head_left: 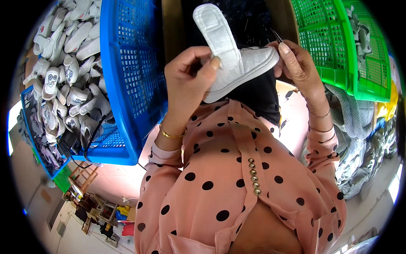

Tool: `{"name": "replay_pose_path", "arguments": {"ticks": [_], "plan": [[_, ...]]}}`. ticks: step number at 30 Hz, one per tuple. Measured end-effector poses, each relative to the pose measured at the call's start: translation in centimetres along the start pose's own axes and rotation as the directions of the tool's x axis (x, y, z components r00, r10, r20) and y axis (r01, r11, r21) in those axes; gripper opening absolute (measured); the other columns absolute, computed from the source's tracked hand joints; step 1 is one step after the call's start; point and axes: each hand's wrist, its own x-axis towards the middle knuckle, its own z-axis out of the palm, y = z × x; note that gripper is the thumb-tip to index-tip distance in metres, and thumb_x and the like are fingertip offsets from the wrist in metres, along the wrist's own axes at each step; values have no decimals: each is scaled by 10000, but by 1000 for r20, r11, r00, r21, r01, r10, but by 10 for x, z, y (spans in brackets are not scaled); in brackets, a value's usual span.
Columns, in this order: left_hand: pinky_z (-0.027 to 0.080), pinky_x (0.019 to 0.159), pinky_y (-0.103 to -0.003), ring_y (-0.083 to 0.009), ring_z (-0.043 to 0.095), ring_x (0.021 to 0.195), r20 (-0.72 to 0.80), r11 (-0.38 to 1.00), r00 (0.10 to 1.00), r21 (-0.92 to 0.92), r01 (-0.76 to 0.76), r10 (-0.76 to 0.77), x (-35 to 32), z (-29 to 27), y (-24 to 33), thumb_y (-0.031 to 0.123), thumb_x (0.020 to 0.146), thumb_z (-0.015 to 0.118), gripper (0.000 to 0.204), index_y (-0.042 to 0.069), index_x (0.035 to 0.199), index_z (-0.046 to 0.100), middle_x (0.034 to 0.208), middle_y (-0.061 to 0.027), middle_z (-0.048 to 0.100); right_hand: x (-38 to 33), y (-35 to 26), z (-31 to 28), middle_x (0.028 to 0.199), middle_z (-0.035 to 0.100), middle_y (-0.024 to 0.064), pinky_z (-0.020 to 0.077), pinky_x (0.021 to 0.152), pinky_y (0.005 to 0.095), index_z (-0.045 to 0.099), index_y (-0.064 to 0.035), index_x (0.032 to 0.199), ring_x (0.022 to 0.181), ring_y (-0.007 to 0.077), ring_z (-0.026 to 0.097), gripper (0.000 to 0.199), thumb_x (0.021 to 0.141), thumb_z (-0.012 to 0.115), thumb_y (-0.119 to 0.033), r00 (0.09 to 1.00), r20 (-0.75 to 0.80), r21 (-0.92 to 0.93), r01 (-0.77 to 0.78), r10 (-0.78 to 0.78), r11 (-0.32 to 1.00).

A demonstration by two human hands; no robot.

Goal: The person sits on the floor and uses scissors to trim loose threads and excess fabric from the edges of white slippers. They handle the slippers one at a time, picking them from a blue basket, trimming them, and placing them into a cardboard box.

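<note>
A small pale grey cloth shoe (232, 70) is held up in front of me, its wide strap standing upright and its toe turned to the right. My left hand (190, 76) pinches it at the base of the strap, thumb on the near side. By the toe, my right hand (300, 67) is closed around a thin pointed metal tool (276, 36), either tweezers or small snips; I cannot tell which. Only its tips show past the thumb. The right fingers are close against the toe, and whether they touch it is hidden.
On the left stands a blue plastic crate (135, 80), beside a heap of similar pale shoes (76, 76). A green crate (325, 42) is at the right with grey pieces inside. Behind the shoe, an open cardboard box (283, 17) contains dark scraps. Grey fabric (359, 127) lies below the green crate.
</note>
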Motion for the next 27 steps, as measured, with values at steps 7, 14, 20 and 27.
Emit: {"name": "replay_pose_path", "arguments": {"ticks": [7,14,20,27], "plan": [[506,877,-361,-171,643,915,386,520,715,498,-694,583,-7,19,0,67,684,725,247,127,923,714,924,-6,703,15,13,-9,606,475,-69,189,425,185,634,19,1006,473,-1,285,460,911,659,-430,932,154,454,-362,329,814],[511,879,-389,-250,645,969,357,664,846,525,-532,396,-20,4,-3,-43,735,585,366,49,1070,699,1030,-98,696,6,22,-2,732,530,-73,250,483,169,623,5,1139,561,-12,327,332,944,652,-262,984,7,373,-170,181,912],[513,805,-356,-299,585,990,140,947,988,303,-103,63,-35,14,-10,55,864,639,452,-62,1281,506,1149,-218,587,-4,27,10,1111,662,83,474,900,249,553,50,1260,968,118,606,410,945,646,-196,987,-98,148,141,-128,979],[514,762,-357,-281,596,882,186,716,964,646,-266,190,-34,17,-15,47,852,669,430,-44,1248,527,1075,-188,594,-26,17,20,1127,670,149,521,821,251,554,33,1264,943,178,675,414,902,675,-127,911,-162,-260,332,-380,907]]}}
